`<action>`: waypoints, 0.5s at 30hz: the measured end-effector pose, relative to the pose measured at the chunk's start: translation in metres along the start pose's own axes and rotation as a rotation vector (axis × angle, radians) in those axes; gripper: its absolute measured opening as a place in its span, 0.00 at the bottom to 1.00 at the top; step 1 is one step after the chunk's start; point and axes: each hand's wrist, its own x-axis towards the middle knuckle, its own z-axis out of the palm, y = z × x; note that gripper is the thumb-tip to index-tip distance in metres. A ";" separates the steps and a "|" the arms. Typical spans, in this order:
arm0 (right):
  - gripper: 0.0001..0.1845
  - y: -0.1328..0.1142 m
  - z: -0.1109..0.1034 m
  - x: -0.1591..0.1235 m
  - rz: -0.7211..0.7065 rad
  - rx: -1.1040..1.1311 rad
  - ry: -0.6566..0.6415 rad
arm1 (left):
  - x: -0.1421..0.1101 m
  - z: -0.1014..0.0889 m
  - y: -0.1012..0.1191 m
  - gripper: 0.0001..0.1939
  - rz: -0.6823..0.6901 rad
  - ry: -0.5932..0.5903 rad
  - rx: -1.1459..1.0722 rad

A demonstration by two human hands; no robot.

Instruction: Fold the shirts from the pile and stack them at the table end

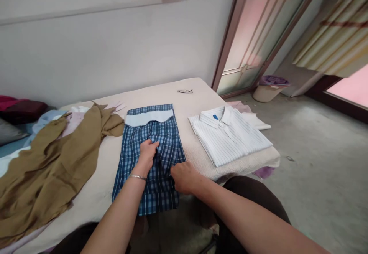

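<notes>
A blue plaid garment (166,135), seemingly a shirt, lies partly folded in front of me, with a pale band (143,118) across its far end. Its near end hangs over the front edge. My left hand (148,152) is closed on the cloth at the middle of it. On the right side, near the front, my right hand (185,175) grips the same cloth and holds a fold of it up. Both sets of fingertips are partly hidden by the fabric.
To the right lies a folded white striped shirt (238,142). Brown clothing (66,158) is heaped on the left over paler pieces. Eyeglasses (185,91) rest near the back of the cream-covered surface (198,89). A waste bin (268,91) stands on the floor.
</notes>
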 end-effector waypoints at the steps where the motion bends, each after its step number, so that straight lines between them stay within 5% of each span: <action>1: 0.15 0.000 0.002 0.001 -0.027 -0.018 0.000 | 0.000 -0.001 -0.002 0.20 0.086 0.041 0.133; 4: 0.14 0.000 0.004 0.002 -0.066 -0.041 -0.026 | -0.003 -0.005 -0.008 0.11 0.306 0.120 0.713; 6: 0.15 0.001 0.000 0.000 -0.054 -0.028 -0.057 | -0.010 -0.006 -0.009 0.08 0.330 0.138 0.992; 8: 0.17 0.003 -0.007 -0.002 -0.044 -0.010 -0.089 | -0.020 -0.006 -0.006 0.16 0.374 0.192 1.113; 11: 0.21 0.012 -0.019 0.000 -0.036 0.053 -0.077 | -0.029 -0.002 -0.001 0.23 0.643 0.240 1.166; 15: 0.19 0.029 -0.026 0.014 0.158 0.128 0.194 | -0.024 0.010 -0.007 0.28 0.909 0.019 1.201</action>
